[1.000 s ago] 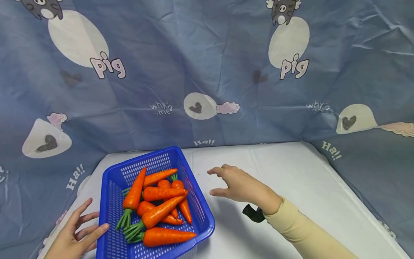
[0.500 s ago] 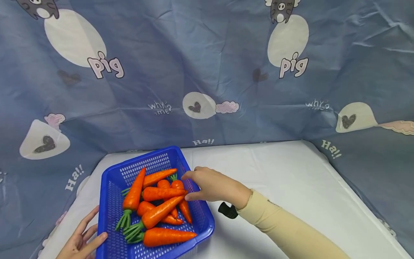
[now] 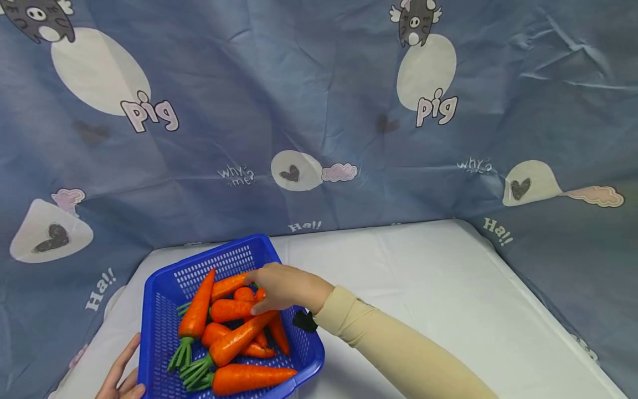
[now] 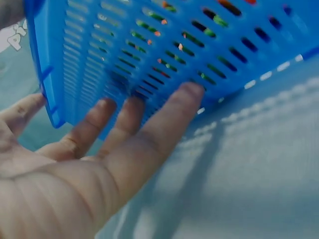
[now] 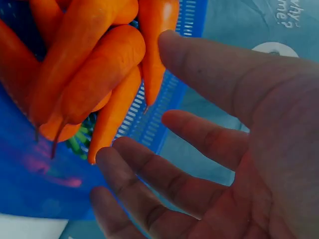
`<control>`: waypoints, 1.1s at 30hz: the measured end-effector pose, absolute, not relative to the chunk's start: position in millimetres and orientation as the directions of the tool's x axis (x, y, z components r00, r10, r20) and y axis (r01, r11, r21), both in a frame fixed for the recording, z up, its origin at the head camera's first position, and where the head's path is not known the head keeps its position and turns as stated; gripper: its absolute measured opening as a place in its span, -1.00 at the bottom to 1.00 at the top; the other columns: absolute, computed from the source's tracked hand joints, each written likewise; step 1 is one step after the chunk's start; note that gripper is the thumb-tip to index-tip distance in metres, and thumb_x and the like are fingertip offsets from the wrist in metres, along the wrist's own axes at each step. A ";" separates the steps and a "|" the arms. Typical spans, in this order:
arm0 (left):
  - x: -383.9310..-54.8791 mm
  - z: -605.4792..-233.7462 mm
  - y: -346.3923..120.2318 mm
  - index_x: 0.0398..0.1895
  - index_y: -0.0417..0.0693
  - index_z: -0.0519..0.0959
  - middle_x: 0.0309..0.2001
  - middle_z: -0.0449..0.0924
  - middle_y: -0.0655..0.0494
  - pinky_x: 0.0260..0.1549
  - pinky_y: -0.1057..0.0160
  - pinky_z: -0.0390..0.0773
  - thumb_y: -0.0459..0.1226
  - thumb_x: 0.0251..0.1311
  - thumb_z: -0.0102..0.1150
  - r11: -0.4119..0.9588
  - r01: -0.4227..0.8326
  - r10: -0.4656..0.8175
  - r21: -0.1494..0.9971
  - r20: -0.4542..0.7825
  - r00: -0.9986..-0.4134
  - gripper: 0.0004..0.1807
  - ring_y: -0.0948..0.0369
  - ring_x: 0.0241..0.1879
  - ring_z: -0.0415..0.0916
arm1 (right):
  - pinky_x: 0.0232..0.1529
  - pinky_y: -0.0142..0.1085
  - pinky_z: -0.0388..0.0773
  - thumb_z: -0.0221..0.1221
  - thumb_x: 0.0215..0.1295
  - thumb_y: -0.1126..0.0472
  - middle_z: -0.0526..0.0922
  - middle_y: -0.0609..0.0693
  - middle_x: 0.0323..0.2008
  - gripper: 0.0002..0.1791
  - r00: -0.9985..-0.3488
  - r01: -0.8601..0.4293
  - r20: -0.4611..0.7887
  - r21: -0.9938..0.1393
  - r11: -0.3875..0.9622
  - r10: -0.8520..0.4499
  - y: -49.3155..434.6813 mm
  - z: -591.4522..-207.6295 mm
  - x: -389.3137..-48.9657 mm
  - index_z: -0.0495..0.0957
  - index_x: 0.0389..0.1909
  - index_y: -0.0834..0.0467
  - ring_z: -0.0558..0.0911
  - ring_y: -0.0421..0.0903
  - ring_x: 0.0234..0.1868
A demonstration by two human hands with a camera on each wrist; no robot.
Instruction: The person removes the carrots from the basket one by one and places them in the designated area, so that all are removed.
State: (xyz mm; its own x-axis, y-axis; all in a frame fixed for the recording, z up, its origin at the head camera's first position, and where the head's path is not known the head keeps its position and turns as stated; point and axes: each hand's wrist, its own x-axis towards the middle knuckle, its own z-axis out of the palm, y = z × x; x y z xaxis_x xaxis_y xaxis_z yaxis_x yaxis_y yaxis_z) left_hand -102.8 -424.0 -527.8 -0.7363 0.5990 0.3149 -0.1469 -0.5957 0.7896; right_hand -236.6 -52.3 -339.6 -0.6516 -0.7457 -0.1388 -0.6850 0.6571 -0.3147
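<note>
A blue perforated plastic basket (image 3: 310,363) holds several orange carrots with green stems. My right hand (image 3: 286,285) reaches over its right rim, low above the carrot (image 3: 231,310) in the middle of the pile. In the right wrist view the fingers (image 5: 172,184) are spread, nothing between them and the thumb, with carrots (image 5: 102,74) just beyond. At the basket's left side is my left hand (image 3: 122,377), partly cut off by the frame edge. Its extended fingertips (image 4: 192,92) lie right at the slotted side wall (image 4: 164,55) in the left wrist view.
The basket stands on the left part of a white-covered table (image 3: 399,277). Behind it hangs a blue cloth (image 3: 319,111) with pig prints, which also borders both sides. A single carrot (image 3: 254,378) lies along the basket's near side.
My right hand has moved left from beside the basket to over the carrots. My left hand stays at the basket's left side. The head view has shifted slightly.
</note>
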 end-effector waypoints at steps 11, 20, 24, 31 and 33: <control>-108.4 -541.7 -426.5 0.77 0.43 -0.05 0.65 0.32 0.12 0.40 0.19 0.55 -0.73 0.45 -0.60 -0.612 0.089 0.547 0.786 0.502 -0.670 0.03 0.14 0.53 0.44 | 0.40 -0.37 0.51 0.41 0.42 -0.06 0.66 -0.13 0.38 -0.36 -0.656 -0.659 -0.253 -0.266 0.703 -0.711 -84.6 -339.1 -244.3 0.56 0.46 -0.03 0.58 -0.18 0.42; -109.9 -544.4 -418.2 0.79 0.30 -0.09 0.71 0.18 0.02 0.51 0.12 0.44 -0.74 0.43 -0.71 -0.716 0.013 0.541 0.698 0.566 -0.622 0.01 0.05 0.62 0.31 | 0.39 -0.41 0.48 0.44 0.39 -0.03 0.60 -0.17 0.44 -0.38 -0.621 -0.662 -0.338 -0.257 0.704 -0.707 -92.5 -342.4 -257.4 0.59 0.44 -0.06 0.53 -0.22 0.46; -109.2 -545.2 -417.3 0.79 0.28 -0.07 0.69 0.23 0.03 0.47 0.16 0.48 -0.76 0.41 -0.67 -0.700 0.062 0.517 0.712 0.565 -0.643 0.02 0.08 0.59 0.35 | 0.21 -0.40 0.57 0.43 0.40 0.02 0.55 -0.20 0.46 -0.39 -0.593 -0.618 -0.425 -0.305 0.725 -0.684 -96.0 -344.4 -263.8 0.57 0.45 -0.11 0.55 -0.26 0.36; -104.8 -545.3 -419.2 0.78 0.32 -0.02 0.66 0.30 0.09 0.39 0.19 0.56 -0.71 0.50 -0.55 -0.626 0.145 0.486 0.766 0.529 -0.695 -0.05 0.13 0.53 0.44 | -0.01 -0.42 0.62 0.44 0.38 0.06 0.54 -0.24 0.44 -0.39 -0.573 -0.529 -0.511 -0.366 0.765 -0.641 -103.9 -348.1 -272.3 0.57 0.44 -0.17 0.56 -0.29 0.21; -103.9 -544.9 -419.0 0.77 0.35 0.02 0.64 0.34 0.11 0.36 0.20 0.58 -0.68 0.54 -0.50 -0.605 0.152 0.479 0.782 0.509 -0.715 -0.07 0.14 0.51 0.48 | 0.01 -0.42 0.60 0.44 0.38 0.04 0.53 -0.27 0.44 -0.39 -0.573 -0.522 -0.523 -0.361 0.773 -0.631 -105.0 -348.5 -273.9 0.57 0.43 -0.20 0.56 -0.30 0.22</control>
State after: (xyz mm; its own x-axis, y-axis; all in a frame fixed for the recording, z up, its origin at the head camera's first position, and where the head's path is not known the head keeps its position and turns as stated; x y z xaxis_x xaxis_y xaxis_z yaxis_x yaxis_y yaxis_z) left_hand -103.9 -419.0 -544.9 -0.7152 0.4786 0.5093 0.1521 -0.6047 0.7818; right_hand -273.9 -105.0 -348.5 -0.5733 -0.6309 -0.5227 -0.5216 0.7730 -0.3610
